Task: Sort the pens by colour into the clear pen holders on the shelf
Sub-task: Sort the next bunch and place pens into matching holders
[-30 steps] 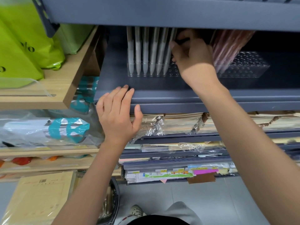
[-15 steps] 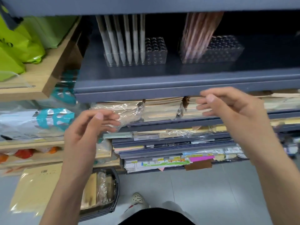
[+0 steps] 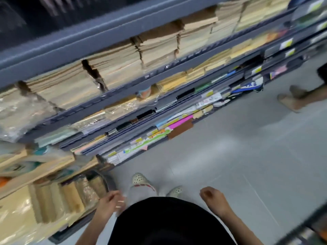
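Observation:
The view is blurred and tilted down toward the floor. Only faint streaks of the pens [image 3: 53,4] show in the dark at the top left, above the grey shelf edge [image 3: 106,38]; the clear holders cannot be made out. My left hand [image 3: 111,203] hangs low beside my black top, fingers loosely curled and holding nothing. My right hand [image 3: 212,197] is down at my right side, curled into a loose fist with nothing in it. Both hands are far below the pen shelf.
Stacks of brown and cream paper [image 3: 159,46] fill the lower grey shelves. A dark basket [image 3: 109,183] with wrapped goods sits on the floor at my left. My white shoes [image 3: 140,180] stand on grey tiles. Another person's feet [image 3: 292,99] are at the right.
Both hands dropped from in front of the shelves to my sides. The view swung down and to the right, so the pen holders slid out of clear sight.

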Available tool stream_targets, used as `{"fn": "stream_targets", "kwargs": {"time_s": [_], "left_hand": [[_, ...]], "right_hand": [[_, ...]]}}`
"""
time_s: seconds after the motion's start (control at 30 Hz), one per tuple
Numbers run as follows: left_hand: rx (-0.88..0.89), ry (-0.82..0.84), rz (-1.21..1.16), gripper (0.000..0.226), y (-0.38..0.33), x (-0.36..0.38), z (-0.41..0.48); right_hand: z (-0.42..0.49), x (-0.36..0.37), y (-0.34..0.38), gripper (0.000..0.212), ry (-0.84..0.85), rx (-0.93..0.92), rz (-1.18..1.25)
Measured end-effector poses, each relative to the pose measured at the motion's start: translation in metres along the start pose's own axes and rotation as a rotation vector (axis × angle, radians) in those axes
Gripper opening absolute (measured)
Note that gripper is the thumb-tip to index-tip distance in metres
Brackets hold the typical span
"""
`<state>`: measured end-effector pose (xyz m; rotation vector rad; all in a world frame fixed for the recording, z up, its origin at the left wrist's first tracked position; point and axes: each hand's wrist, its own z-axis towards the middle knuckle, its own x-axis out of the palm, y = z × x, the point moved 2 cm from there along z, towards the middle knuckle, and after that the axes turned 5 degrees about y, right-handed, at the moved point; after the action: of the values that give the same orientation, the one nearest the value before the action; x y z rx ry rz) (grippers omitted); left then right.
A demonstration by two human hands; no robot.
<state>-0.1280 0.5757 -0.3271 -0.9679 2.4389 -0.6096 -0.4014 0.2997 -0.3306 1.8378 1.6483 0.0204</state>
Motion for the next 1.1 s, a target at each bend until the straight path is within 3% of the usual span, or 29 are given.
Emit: {"fn": "stream_targets", "kwargs": {"time_s": [0.17,0.37,0.57,0.8,0.97,1.1], "left_hand": [[-0.062,0.066,0.071,0.017,-0.012,0.043,0.027],[-0.112,0.089,0.064,0.015,-0.087,0.116,0.075],[0.082,0.208,0.174,0.015,-0.212,0.208,0.100],[0.391,0.370,0.323,0.013,-0.371,0.298,0.088],[0.650,0.389,0.324,0.013,-0.477,0.340,0.040],[0.893,0.348,0.379,0.017,-0.550,0.370,-0.021]], "right_hand": [[-0.008,-0.013,-0.068,0.009,0.007,0.101,0.091],[0.003,-0.048,-0.103,0.015,-0.081,0.254,0.482],[0.045,-0.134,-0.082,0.015,-0.170,0.266,0.572],[0.098,-0.300,-0.002,0.014,-0.343,0.011,0.519],[0.114,-0.425,0.080,0.005,-0.499,-0.257,0.359],[0.111,-0.523,0.153,0.023,-0.639,-0.550,0.175]]}}
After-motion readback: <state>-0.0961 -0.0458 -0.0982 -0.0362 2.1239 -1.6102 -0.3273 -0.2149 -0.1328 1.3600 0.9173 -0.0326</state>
